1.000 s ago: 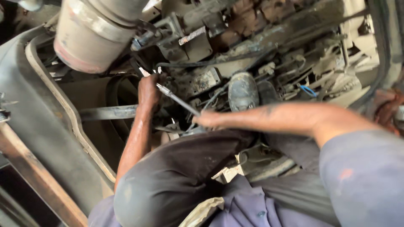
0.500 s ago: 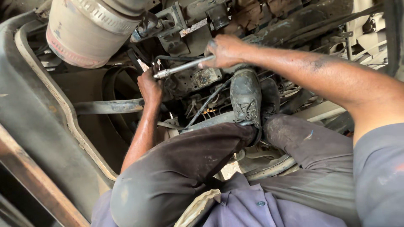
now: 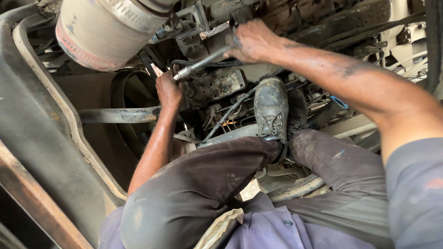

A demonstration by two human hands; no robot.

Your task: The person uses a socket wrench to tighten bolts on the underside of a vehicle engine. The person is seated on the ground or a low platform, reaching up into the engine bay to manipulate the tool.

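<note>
Your right hand (image 3: 253,40) clenched on the metal wrench handle (image 3: 203,62), your left hand (image 3: 169,88) gripping the engine (image 3: 217,85) beside its tip.

Both hands (image 3: 253,42) on metal wrench (image 3: 203,63)

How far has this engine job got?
Done: the engine lies open with its parts exposed. In hand: the right hand holds a long metal tool by its handle, and the left hand steadies its tip at the engine. Left: hoses and wires hang loose; no removed part shows.
</note>
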